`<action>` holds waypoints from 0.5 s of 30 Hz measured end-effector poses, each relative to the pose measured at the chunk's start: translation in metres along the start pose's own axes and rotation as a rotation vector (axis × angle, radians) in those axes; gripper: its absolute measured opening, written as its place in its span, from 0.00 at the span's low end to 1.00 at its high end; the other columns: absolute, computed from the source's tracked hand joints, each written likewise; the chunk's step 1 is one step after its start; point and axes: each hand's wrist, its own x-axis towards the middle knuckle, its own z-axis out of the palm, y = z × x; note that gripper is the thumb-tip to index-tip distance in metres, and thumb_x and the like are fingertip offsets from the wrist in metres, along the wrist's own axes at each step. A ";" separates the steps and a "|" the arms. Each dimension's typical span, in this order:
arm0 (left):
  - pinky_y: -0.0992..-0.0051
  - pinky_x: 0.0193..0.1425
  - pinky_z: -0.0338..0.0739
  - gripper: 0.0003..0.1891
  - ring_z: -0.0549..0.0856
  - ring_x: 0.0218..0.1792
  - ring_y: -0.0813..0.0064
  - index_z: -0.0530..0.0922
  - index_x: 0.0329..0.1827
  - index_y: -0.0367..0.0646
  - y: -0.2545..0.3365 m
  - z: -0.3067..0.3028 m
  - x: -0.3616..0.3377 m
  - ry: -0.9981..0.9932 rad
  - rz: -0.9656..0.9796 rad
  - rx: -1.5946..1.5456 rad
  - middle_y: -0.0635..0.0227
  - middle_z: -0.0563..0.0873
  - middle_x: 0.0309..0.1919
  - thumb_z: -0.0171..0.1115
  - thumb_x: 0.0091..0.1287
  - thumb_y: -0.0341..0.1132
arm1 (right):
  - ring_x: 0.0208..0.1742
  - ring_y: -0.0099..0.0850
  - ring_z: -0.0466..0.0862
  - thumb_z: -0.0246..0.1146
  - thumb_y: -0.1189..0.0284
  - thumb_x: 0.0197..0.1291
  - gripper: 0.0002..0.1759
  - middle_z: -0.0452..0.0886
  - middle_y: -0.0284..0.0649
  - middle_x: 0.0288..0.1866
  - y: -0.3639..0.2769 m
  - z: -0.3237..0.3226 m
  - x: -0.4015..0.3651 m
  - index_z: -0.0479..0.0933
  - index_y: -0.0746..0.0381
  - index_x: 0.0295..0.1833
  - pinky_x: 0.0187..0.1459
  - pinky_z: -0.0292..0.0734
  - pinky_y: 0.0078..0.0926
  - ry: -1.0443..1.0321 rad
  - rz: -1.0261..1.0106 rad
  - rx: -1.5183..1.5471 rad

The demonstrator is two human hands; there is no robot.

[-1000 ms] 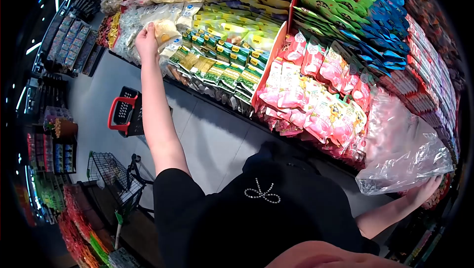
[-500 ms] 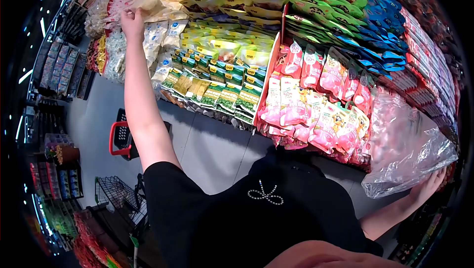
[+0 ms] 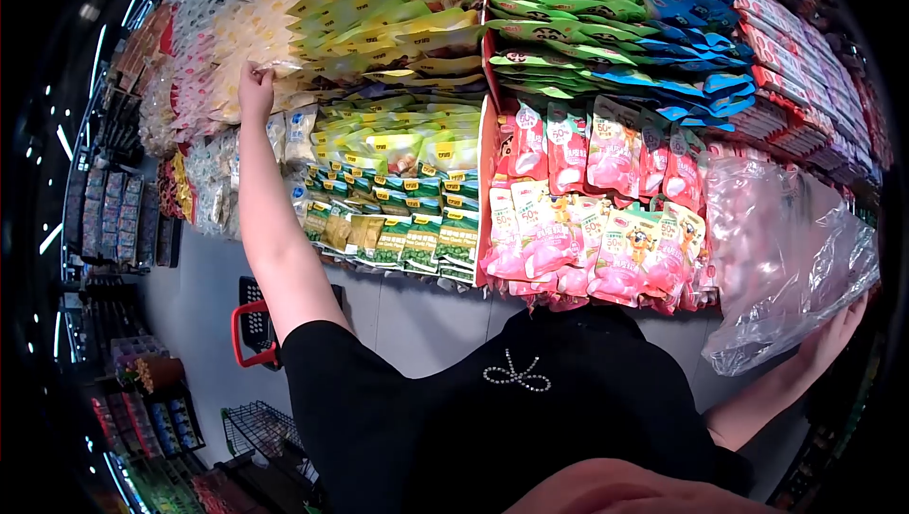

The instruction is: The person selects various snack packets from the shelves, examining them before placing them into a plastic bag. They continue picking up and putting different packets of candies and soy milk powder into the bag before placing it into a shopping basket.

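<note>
My left hand point(image 3: 256, 96) is stretched out to the far left of the display, its fingers closed in a pinch at the front of a row of pale yellow snack bags point(image 3: 248, 39). The edge of one bag appears to be between the fingertips. Low on the right, my right hand point(image 3: 846, 319) holds the rim of a large clear plastic bag point(image 3: 791, 263). The plastic partly covers its fingers. This bag hangs beside pink snack pouches point(image 3: 630, 249), and its contents cannot be made out.
Yellow-green bags point(image 3: 388, 22), green bags point(image 3: 568, 17) and blue bags point(image 3: 696, 36) stand in rows behind a red divider point(image 3: 488, 126). A shopping basket with a red handle point(image 3: 248, 334) and a wire cart point(image 3: 265, 434) are at lower left.
The view has turned, so the shelves sit further left. My left hand has shifted right along the display, from beside the pinkish bags to the pale yellow ones. My right hand keeps the plastic bag.
</note>
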 end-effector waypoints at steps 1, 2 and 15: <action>0.78 0.38 0.71 0.09 0.80 0.32 0.75 0.66 0.40 0.39 -0.007 0.000 0.002 -0.017 -0.004 0.112 0.63 0.81 0.28 0.56 0.60 0.27 | 0.57 0.32 0.70 0.48 0.72 0.64 0.24 0.65 0.44 0.59 0.000 0.002 -0.001 0.54 0.67 0.64 0.56 0.66 0.28 -0.026 -0.010 -0.004; 0.75 0.40 0.72 0.11 0.81 0.34 0.72 0.66 0.41 0.39 -0.013 -0.001 0.007 -0.016 0.005 0.196 0.60 0.82 0.30 0.57 0.60 0.29 | 0.57 0.31 0.70 0.48 0.72 0.65 0.23 0.65 0.43 0.59 0.000 0.004 -0.001 0.55 0.67 0.64 0.57 0.66 0.28 -0.048 -0.018 -0.011; 0.69 0.62 0.62 0.34 0.69 0.59 0.58 0.60 0.61 0.40 0.011 -0.048 -0.011 0.034 0.082 0.584 0.53 0.69 0.58 0.60 0.46 0.24 | 0.60 0.29 0.67 0.49 0.76 0.62 0.27 0.65 0.45 0.60 -0.025 0.034 -0.010 0.51 0.68 0.66 0.60 0.62 0.25 -0.024 -0.081 0.005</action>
